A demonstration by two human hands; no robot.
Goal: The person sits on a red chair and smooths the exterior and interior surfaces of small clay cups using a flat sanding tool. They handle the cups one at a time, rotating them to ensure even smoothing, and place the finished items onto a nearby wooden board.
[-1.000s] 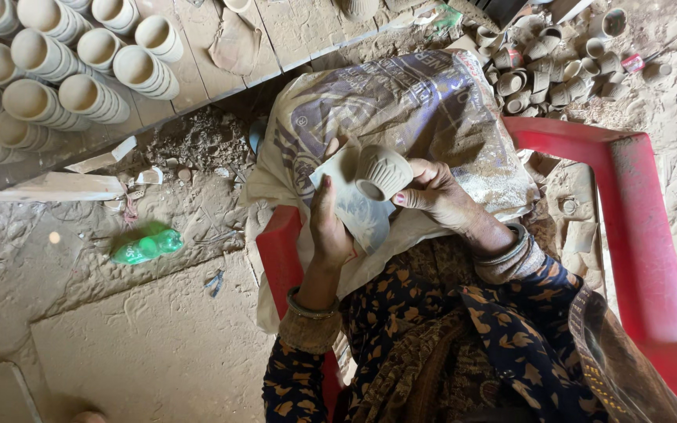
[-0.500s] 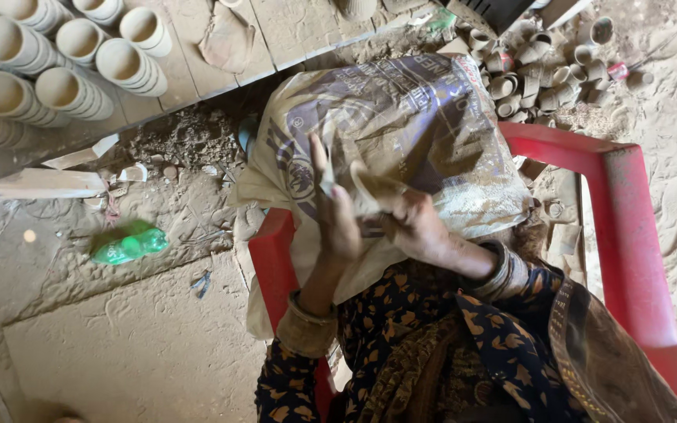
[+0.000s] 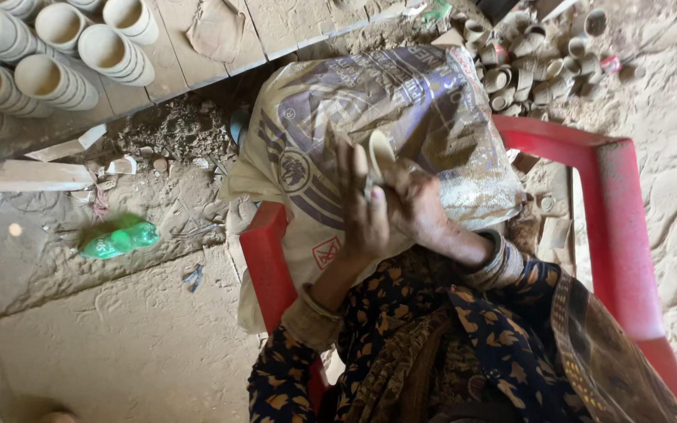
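Both your hands hold one small clay cup (image 3: 379, 153) over the sack (image 3: 401, 117) on your lap: your left hand (image 3: 363, 211) supports it, your right hand (image 3: 417, 207) grips it from 3 o'clock. A second ago you held it flatter, its mouth showing; now it stands on edge. More cups (image 3: 56, 55) lie at 10 o'clock.

woven sack (image 3: 432, 117) | across lap, over red chair | tan, purple print, red square mark

The chair (image 3: 620, 227) is bright red. The sack (image 3: 401, 117) is dusty tan with purple stripes and a red mark. The bottle (image 3: 119, 239) is green. The sleeves (image 3: 495, 329) are dark navy — patterned with orange-yellow leaves. The cups (image 3: 48, 47) are pale beige — the ground (image 3: 119, 345) sandy brown.
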